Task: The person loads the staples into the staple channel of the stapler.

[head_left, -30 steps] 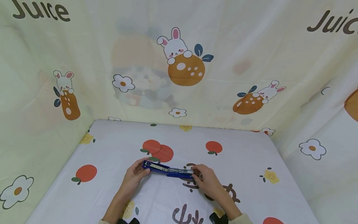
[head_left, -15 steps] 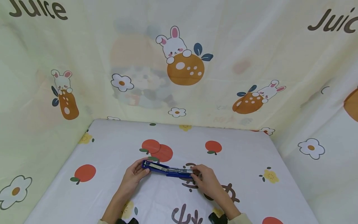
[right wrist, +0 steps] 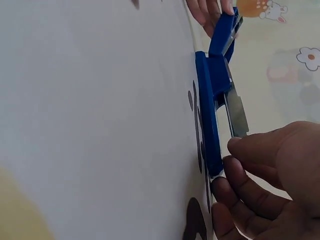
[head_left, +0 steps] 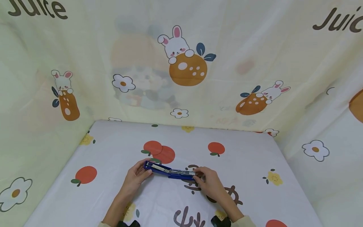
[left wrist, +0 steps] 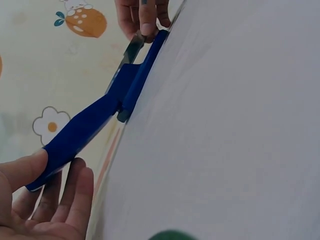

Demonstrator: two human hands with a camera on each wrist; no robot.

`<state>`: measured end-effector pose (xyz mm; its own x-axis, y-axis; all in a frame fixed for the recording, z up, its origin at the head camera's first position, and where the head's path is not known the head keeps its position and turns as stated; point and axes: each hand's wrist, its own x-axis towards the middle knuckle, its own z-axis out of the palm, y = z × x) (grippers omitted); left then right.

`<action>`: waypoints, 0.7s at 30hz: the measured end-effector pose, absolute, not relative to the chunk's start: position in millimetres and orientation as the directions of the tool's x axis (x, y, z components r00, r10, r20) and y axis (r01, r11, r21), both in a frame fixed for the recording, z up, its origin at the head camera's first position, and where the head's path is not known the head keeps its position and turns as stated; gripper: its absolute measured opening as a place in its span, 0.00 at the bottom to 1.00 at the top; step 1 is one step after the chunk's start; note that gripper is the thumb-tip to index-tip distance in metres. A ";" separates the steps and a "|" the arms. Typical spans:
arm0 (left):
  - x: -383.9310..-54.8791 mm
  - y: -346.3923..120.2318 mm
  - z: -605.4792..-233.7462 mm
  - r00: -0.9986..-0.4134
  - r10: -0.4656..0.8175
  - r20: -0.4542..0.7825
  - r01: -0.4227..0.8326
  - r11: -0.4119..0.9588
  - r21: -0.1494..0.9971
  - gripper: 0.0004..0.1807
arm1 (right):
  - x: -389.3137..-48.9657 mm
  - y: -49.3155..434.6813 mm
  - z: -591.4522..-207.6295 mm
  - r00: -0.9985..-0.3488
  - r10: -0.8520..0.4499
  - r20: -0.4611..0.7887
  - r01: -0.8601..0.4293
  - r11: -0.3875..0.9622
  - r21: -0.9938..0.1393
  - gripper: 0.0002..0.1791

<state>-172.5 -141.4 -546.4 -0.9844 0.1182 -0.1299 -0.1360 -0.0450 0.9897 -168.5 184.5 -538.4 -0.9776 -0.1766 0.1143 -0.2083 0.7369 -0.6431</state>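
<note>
A blue stapler [head_left: 161,170] lies spread open between my hands, its top cover swung back to the left and its metal inside facing up. My left hand [head_left: 135,179] pinches the far end of that cover [left wrist: 80,131] between thumb and fingers, holding it raised off the cloth. At the other end, my right hand [head_left: 211,185] has thumb and fingertips on the tip of the metal staple channel [right wrist: 236,112]. Below the channel, the blue base [right wrist: 205,110] rests along the tabletop, with a gap between the two. The fingers partly hide both ends of the stapler.
A white cloth [head_left: 241,160] printed with fruit and flowers covers the table. Pale curtains [head_left: 198,101] with rabbit prints hang behind it and along both sides. Dark straps [head_left: 221,221] sit at both wrists.
</note>
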 end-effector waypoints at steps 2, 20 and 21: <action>-172.6 -141.1 -545.2 -0.986 0.115 -0.125 -0.130 -0.042 0.991 0.31 | -168.6 184.7 -539.0 -0.979 -0.172 0.107 -0.200 0.732 -0.652 0.11; -172.1 -135.6 -533.2 -0.990 0.108 -0.093 -0.088 0.052 0.995 0.31 | -171.4 188.0 -542.3 -0.986 -0.154 0.061 -0.153 0.708 -0.689 0.10; -172.3 -135.2 -532.7 -0.990 0.110 -0.084 -0.078 0.053 0.996 0.31 | -171.5 188.1 -542.2 -0.986 -0.154 0.061 -0.153 0.705 -0.692 0.10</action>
